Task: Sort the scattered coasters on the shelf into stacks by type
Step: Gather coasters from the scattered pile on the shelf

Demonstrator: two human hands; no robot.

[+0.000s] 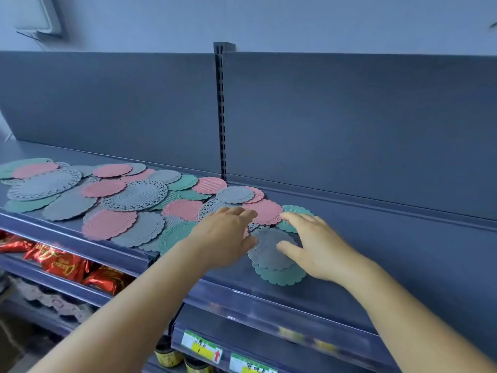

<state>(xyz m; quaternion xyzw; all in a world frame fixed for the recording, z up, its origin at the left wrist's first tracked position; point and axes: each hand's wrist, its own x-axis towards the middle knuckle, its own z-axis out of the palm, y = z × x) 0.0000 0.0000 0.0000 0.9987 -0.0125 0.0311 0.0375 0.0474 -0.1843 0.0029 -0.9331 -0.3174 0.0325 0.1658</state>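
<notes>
Both my hands are out over the top shelf [349, 267], close together but not touching, w/ nothing gripped in either. My left hand [223, 232] lies flat, palm down, fingers straight and spread, on the right end of the scattered coasters [113, 200], fingertips at the edge of a pink coaster [266, 211] and covering part of a lacy grey one. My right hand [314, 243] is just beside it, fingers relaxed and a bit spread; thumb rests on a small grey scalloped coaster [266, 251], index reaches toward the pink one. That grey coaster sits on top of a green scalloped coaster [281, 275], the two overlapping near the shelf's front edge, approx. between my wrists. Another green coaster [295, 211] peeks out behind my right fingers. Rest of the coasters run leftward in a loose overlapping mess: pink, green and grey, some plain scalloped, some big w/ lacy rims [44, 183], all flat on the shelf. Dark back panel [349, 125] behind, slotted upright post [221, 117] in the middle. Shelf below left holds red foil packs [67, 265]; price labels [201, 348] on the lower rail, text too blurry to read.
</notes>
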